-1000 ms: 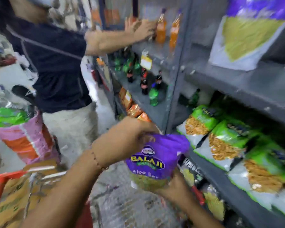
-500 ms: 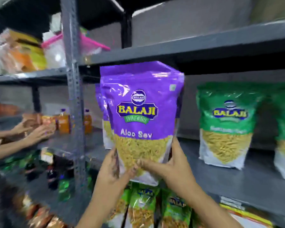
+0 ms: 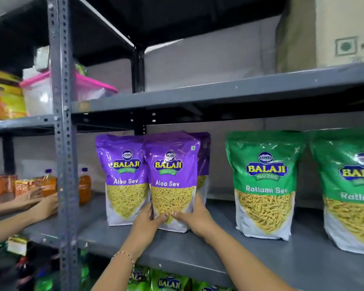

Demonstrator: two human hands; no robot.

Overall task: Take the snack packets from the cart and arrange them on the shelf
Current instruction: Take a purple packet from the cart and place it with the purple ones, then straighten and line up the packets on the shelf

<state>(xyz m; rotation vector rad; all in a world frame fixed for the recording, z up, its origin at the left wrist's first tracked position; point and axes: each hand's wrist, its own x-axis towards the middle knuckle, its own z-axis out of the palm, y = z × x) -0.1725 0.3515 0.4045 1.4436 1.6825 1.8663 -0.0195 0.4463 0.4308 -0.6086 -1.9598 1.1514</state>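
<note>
A purple Aloo Sev packet point(image 3: 171, 177) stands upright on the grey shelf point(image 3: 177, 248). My left hand point(image 3: 146, 223) grips its lower left edge and my right hand point(image 3: 194, 217) its lower right edge, thumbs meeting on the front. A second purple Aloo Sev packet point(image 3: 122, 179) stands touching it on the left. A third purple packet point(image 3: 204, 156) peeks out behind it on the right. Two green Ratlami Sev packets point(image 3: 263, 185) point(image 3: 349, 190) stand further right on the same shelf. The cart is out of view.
A grey perforated upright point(image 3: 64, 143) divides the shelving. Another person's hands point(image 3: 40, 204) work at orange bottles point(image 3: 84, 185) and orange packs on the left bay. A pink-lidded tub point(image 3: 42, 95) and a cardboard box point(image 3: 328, 32) sit above. Green packets point(image 3: 168, 282) fill the shelf below.
The purple packet went from held up in front of the shelf to standing on the shelf beside the other purple packet. Both my hands slid down to its base.
</note>
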